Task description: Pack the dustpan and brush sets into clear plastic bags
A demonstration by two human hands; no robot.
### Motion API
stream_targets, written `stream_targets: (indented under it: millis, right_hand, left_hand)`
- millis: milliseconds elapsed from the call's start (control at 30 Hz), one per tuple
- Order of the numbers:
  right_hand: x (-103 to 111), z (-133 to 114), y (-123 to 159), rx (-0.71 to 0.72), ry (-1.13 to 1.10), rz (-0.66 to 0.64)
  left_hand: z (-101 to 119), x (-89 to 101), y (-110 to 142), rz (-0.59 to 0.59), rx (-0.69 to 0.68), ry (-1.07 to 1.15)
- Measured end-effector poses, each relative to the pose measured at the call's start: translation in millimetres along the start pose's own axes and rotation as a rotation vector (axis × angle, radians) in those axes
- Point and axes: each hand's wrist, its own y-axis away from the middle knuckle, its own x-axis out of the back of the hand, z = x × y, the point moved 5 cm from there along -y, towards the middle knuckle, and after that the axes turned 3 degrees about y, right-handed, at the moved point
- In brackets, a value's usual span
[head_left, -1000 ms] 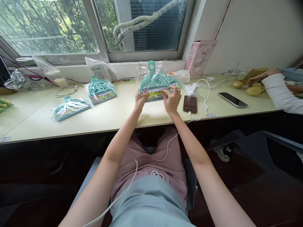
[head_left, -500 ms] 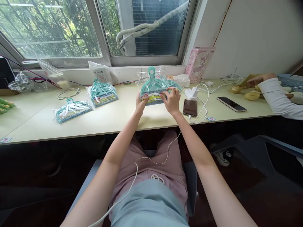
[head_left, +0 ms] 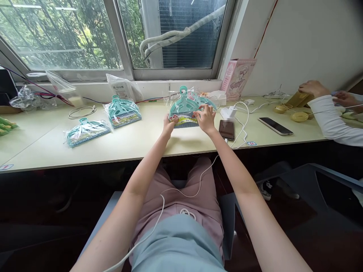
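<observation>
Between my hands, just above the table, is a teal mini dustpan and brush set (head_left: pixel 184 105) with grey bristles, a yellow label and clear plastic film around it. My left hand (head_left: pixel 169 124) grips its lower left corner, thumb in front. At its right edge, my right hand (head_left: pixel 206 118) pinches the set with bent fingers. Part of another teal set (head_left: pixel 208 102) shows behind, partly hidden. Two more wrapped sets lie to the left: one dustpan and brush set (head_left: pixel 124 112) near the sill and another wrapped set (head_left: pixel 87 132) closer to the front edge.
Right of my hands are a phone (head_left: pixel 227 129) with a cable, a white charger (head_left: pixel 229 112) and a second phone (head_left: pixel 275 125). A pink box (head_left: pixel 238 79) stands by the window. Another person's hand (head_left: pixel 314 88) works at far right. A white cord (head_left: pixel 181 192) crosses my lap.
The set in my hands has tilted and dropped slightly, its label now curving more. My hands keep nearly the same place. The other person's hand at right has risen a little.
</observation>
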Motion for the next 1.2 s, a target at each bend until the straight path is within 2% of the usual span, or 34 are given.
stream_targets:
  millis: [133, 400, 467, 567, 700, 833, 1067, 1200]
  right_hand:
    - [-1.4, 0.1, 1.6, 0.002, 0.025, -0.041]
    - [-4.7, -8.9, 10.9, 0.164, 0.107, -0.238]
    - [-3.9, -9.8, 13.2, 0.162, 0.14, -0.212]
    - [2.8, -14.5, 18.1, 0.177, 0.184, -0.1]
    - [10.1, -21.8, 27.2, 0.299, 0.293, 0.001]
    - [10.4, -15.4, 32.4, 0.405, 0.449, 0.041]
    - [9.2, -5.7, 38.0, 0.398, 0.531, 0.058]
    - [-2.5, -16.9, 44.0, 0.489, 0.52, -0.041]
  left_hand:
    - [-3.7, 0.8, -1.3, -0.006, 0.01, -0.016]
    - [-12.9, 4.4, -5.7, 0.001, 0.036, -0.002]
    - [-13.8, 3.2, -5.8, -0.022, 0.04, -0.011]
    - [-13.2, 1.7, -4.3, -0.042, 0.048, -0.027]
    - [-8.0, 0.0, 1.2, -0.051, 0.059, -0.027]
    - [-3.7, -2.1, 4.5, -0.084, 0.091, 0.019]
    - [-5.7, 1.0, 4.3, -0.051, 0.148, 0.049]
    - [-3.0, -0.6, 5.7, -0.065, 0.105, 0.078]
